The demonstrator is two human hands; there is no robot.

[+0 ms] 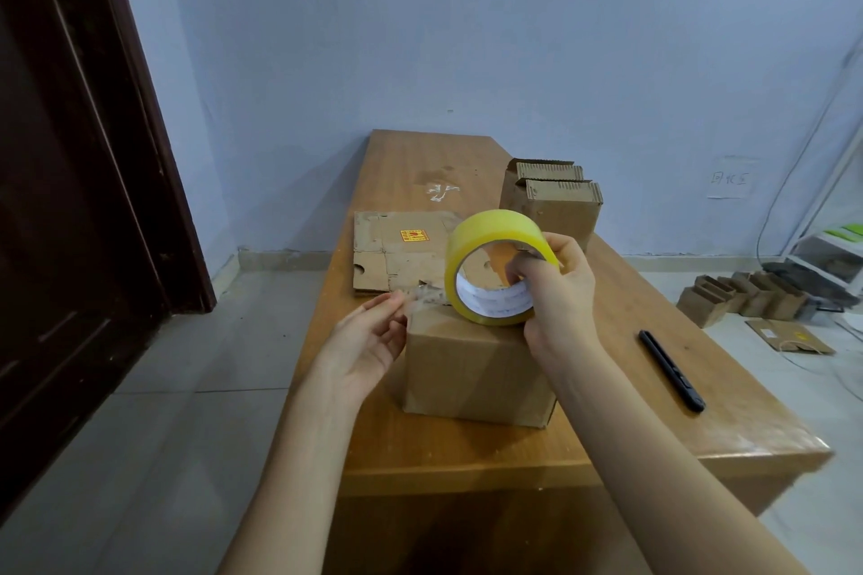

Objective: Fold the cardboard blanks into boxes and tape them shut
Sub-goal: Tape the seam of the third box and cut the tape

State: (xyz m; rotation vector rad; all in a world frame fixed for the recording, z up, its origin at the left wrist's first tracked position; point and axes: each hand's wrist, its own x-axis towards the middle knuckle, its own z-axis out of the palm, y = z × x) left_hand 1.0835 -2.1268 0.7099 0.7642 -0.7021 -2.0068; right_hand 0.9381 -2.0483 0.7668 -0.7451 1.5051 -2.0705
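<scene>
Cardboard of the folded box point(476, 369) looked light and fairly stiff, so it would probably slide on the smooth table point(607, 425) if nobody held it; a hold on its side walls seemed safest. The box stood near the front edge of the table, between the two arms. The right hand point(555, 280) gripped the roll of yellow tape point(490, 266), fingers curled through its core, the roll resting on the box top. The left hand point(369, 341) was half open and pinched the free tape end point(422, 296) with its fingertips; this strip looked thin and sticky and would likely wrinkle. I counted one closed box, one roll, one flat blank point(397, 252) behind, two open boxes point(551, 201) further back and one black pen-like tool point(672, 371).
</scene>
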